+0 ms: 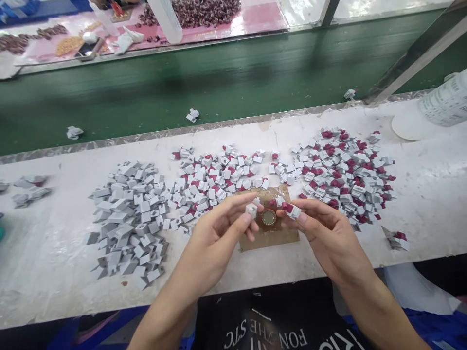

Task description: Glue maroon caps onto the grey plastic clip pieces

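Head camera view: a worker's left hand (pixel 219 238) pinches a pale grey block (pixel 251 210) between thumb and fingers, while the right hand (pixel 328 236) grips a grey-and-maroon piece (pixel 292 210) — both held over a cardboard pad (pixel 270 241). A light pinch near the edges would likely steady such small parts best. Heaps of similar pieces (pixel 127 209) lie on a white worktop (pixel 54 262) — beyond it, a green channel (pixel 255 73) and a pink-topped bench (pixel 260 19).
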`<state>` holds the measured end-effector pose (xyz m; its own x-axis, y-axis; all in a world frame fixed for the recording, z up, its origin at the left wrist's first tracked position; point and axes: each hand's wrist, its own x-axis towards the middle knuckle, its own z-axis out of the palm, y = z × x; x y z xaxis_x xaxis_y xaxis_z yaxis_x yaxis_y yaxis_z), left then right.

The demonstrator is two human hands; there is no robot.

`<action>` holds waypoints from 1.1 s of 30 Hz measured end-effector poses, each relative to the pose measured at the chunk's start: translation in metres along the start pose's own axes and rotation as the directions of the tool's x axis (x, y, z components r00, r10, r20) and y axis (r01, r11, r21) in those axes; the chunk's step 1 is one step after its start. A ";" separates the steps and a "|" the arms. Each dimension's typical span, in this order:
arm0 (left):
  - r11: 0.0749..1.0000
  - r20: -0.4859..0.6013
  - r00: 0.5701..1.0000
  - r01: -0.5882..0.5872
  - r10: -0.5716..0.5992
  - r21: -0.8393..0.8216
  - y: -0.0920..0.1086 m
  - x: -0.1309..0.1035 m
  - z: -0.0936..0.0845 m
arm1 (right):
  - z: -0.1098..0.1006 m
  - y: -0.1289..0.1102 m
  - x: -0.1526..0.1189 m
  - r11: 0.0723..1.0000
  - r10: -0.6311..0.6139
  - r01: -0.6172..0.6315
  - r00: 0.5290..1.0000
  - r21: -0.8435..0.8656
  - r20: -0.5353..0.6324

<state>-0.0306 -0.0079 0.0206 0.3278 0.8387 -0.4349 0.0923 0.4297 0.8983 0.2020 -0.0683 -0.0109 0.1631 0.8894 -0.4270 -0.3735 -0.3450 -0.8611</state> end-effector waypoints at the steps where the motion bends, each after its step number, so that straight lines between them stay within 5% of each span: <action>1: 0.999 -0.006 1.000 -0.004 0.003 -0.040 -0.002 0.001 0.003 | -0.001 0.000 0.000 1.000 -0.016 0.016 1.000 -0.001 -0.007; 9: 0.952 0.004 1.000 -0.022 0.024 -0.304 -0.015 0.014 0.027 | 0.001 0.004 0.000 0.985 -0.142 0.148 0.988 -0.091 0.069; 22: 0.970 0.113 0.993 0.059 -0.033 -0.236 -0.014 0.015 0.027 | 0.007 -0.008 0.000 0.974 -0.127 0.149 0.983 -0.172 0.132; 33: 0.997 0.118 0.990 -0.080 0.081 -0.008 -0.002 0.014 0.025 | 0.007 -0.022 0.008 0.987 -0.081 0.114 0.961 -0.111 0.265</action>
<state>-0.0022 -0.0049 0.0145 0.4426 0.8254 -0.3506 0.0581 0.3638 0.9297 0.2048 -0.0514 0.0064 -0.0548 0.9621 -0.2672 -0.2484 -0.2724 -0.9296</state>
